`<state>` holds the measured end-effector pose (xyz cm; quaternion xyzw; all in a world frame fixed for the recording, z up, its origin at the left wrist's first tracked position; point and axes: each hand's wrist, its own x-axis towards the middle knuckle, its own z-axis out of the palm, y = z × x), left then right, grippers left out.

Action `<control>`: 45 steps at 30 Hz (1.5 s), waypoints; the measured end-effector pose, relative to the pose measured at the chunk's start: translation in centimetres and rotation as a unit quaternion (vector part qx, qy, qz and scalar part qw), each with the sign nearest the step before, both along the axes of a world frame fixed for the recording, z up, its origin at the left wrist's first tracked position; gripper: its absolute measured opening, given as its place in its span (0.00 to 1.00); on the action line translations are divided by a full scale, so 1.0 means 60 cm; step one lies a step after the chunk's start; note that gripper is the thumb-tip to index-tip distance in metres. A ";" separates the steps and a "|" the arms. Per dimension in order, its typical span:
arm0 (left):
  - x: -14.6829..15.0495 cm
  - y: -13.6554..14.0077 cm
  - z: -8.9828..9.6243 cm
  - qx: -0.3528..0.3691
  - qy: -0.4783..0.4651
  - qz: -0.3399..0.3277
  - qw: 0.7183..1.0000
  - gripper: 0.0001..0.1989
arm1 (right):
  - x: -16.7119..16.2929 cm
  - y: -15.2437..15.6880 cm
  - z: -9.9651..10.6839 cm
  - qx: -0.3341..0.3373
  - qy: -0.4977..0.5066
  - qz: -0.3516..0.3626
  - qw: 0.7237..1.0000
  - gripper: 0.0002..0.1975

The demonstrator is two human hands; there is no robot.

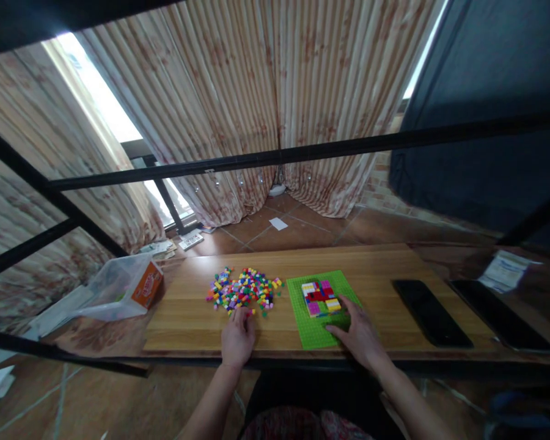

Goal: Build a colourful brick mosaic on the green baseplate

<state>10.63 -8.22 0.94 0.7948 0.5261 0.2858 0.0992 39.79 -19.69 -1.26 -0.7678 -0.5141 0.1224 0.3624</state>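
Resting at the near edge of the loose brick pile [242,290], the left hand [237,339] is keeping a narrow shape, fingers bunching and pointing down, knuckles hiding the tips; can't tell whether it is pinching a brick. The right hand [360,330] is hanging wide over the right side of the green baseplate [309,333], thumb and fingers spreading apart with nothing visible between them; whether the fingers are touching the plate is staying unclear. Both forearms are reaching in from the near side, the right one slanting inward. The brick build [319,296] is sitting on the upper-middle part of the plate, beside the right fingertips, showing red, yellow, white and pink pieces. Loose bricks are looking light, stiff and a bit slippery, hardly fragile, so a fingertip pinch on opposite side walls is suiting them. The plate is looking thin and probably slightly bendy; its rim is offering the best hold. Further out, the wooden table [187,311] is supporting everything so far; two dark flat devices [433,313] are lying right, and a clear plastic box [119,293] is standing left.
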 end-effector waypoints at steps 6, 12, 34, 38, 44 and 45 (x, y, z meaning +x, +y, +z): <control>-0.003 -0.002 -0.001 -0.012 -0.018 -0.004 1.000 0.08 | 0.071 0.027 0.019 -0.025 0.039 0.090 0.995 0.41; -0.004 0.000 -0.005 -0.002 -0.005 -0.005 1.000 0.08 | 0.121 0.068 0.053 -0.053 0.017 0.175 0.983 0.45; 0.002 -0.001 -0.005 0.000 0.013 0.015 1.000 0.07 | 0.067 0.179 0.116 0.016 -0.033 0.136 0.990 0.23; 0.003 -0.002 -0.003 -0.001 0.008 0.018 1.000 0.08 | -0.028 0.209 0.142 -0.006 -0.135 0.230 0.964 0.14; 0.005 -0.003 -0.001 -0.009 0.014 0.024 1.000 0.07 | -0.115 0.264 0.128 -0.129 -0.238 0.206 0.940 0.10; 0.005 -0.003 -0.002 -0.011 0.015 0.023 1.000 0.08 | -0.123 0.269 0.123 -0.136 -0.240 0.197 0.941 0.09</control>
